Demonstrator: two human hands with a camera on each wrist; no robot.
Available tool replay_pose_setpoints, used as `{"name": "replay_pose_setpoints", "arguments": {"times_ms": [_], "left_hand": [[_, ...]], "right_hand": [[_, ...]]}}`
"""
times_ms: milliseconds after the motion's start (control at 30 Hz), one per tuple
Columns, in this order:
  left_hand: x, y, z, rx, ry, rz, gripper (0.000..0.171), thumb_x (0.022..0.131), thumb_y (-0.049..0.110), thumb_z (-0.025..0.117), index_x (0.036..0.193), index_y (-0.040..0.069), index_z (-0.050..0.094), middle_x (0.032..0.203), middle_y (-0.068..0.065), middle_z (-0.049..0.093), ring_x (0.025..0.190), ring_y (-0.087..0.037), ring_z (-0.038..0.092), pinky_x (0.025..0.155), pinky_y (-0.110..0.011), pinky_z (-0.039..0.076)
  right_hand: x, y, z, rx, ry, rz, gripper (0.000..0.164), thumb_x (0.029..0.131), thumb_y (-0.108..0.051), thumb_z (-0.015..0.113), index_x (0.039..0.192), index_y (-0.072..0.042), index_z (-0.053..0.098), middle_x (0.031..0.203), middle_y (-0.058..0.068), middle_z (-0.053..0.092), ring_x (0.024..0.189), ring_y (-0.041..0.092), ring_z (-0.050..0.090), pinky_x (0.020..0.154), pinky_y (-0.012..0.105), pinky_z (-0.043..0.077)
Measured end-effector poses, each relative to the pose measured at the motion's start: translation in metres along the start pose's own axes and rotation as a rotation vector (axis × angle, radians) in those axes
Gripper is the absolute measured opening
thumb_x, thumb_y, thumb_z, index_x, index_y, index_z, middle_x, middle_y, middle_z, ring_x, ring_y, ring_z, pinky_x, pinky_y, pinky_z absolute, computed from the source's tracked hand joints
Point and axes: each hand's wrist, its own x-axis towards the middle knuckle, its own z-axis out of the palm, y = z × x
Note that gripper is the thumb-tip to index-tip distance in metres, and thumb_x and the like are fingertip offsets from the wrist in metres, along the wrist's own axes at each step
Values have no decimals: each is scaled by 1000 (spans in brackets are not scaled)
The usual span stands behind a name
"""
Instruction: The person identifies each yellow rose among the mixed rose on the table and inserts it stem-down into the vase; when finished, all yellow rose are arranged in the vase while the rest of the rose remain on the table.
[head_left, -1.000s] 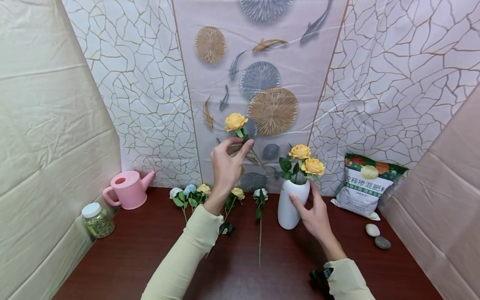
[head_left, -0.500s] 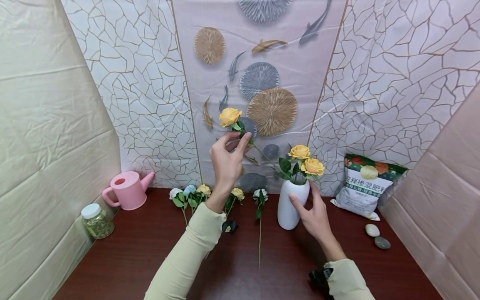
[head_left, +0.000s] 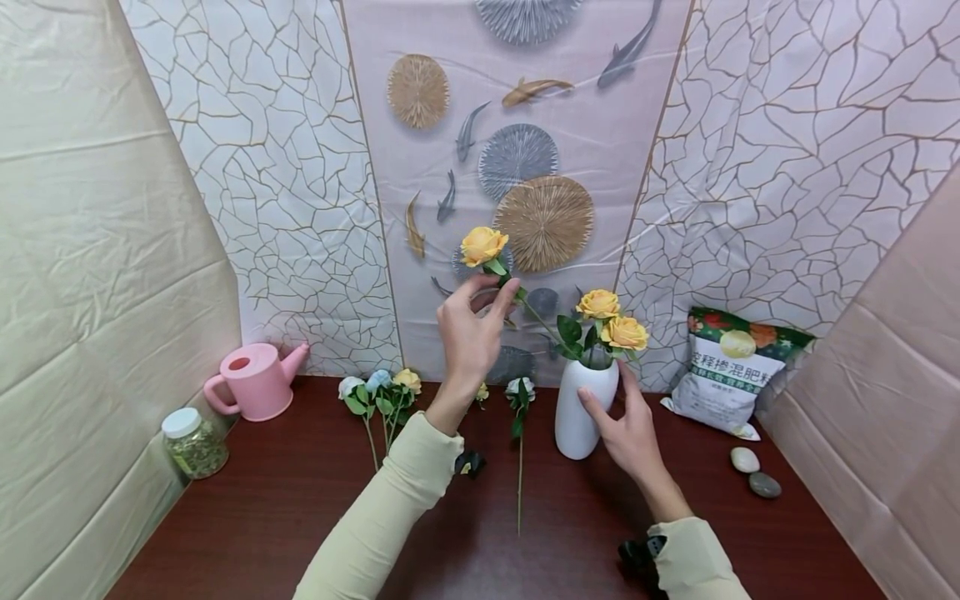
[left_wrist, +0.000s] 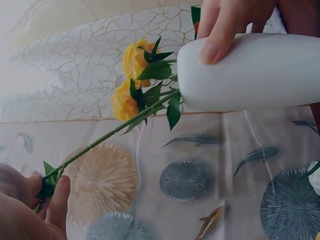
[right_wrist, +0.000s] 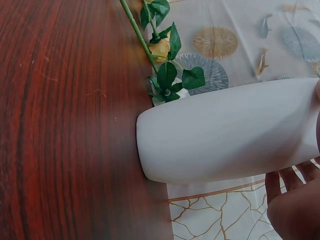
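My left hand pinches a yellow rose just below its bloom, at the leaves. The green stem slants down to the vase, and in the left wrist view its lower end meets the mouth. Fingers and thumb of my right hand hold the white vase round its right side, and it stands upright on the table. Two more yellow roses, one bloom behind the other bloom, rise from the vase with dark green leaves.
A white rose lies left of the vase, its long stem toward me. Several roses, one blue, lie farther left. Behind them stand a pink watering can and a lidded jar. On the right are a fertilizer bag and two stones.
My left hand first shifted slightly up and left, then right and down; the rose's stem end has come from left of the vase to its mouth. The right hand and vase stay put.
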Motion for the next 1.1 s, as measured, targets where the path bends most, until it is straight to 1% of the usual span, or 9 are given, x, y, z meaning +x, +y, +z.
{"name": "replay_pose_setpoints", "arguments": {"times_ms": [200,300,433,633,933,1100], "left_hand": [[-7,-1,6,120,-8,58,23,89,29,77,101,9,74,98,-8,77,80,-16,77,65,-28,63],[-9,-1,10,180,-1,76,22,89,30,78,99,11,74,99,-6,77,84,-14,77,68,-27,62],[-12,-3,14,227,-11,89,23,89,31,78,99,10,74,100,-6,77,88,-14,77,71,-26,62],[-17,-10,19,249,-53,67,22,91,28,76,100,9,72,101,-5,74,89,-14,76,70,-20,60],[-23,-20,31,256,-116,42,23,94,28,73,105,9,72,105,-6,73,94,-17,75,74,-19,61],[-26,-27,39,274,-148,18,22,95,27,72,108,10,72,106,-6,73,95,-16,75,75,-18,60]], "right_hand": [[1,0,1,4,6,-13,84,92,-44,71,160,-26,25,150,14,49,135,29,50,110,56,43],[1,0,1,11,6,-15,84,92,-44,72,159,-26,25,150,14,49,135,29,50,111,56,43],[1,1,0,8,8,-10,85,92,-45,71,160,-26,24,151,14,48,136,29,49,111,56,42],[1,1,1,7,1,0,84,92,-46,71,159,-27,25,151,13,48,135,27,49,111,55,42],[1,0,1,10,8,-10,83,92,-43,72,159,-26,26,150,14,49,135,29,50,111,58,42],[1,0,0,9,11,-15,83,93,-42,72,159,-25,26,151,14,48,136,29,49,111,58,41]]}}
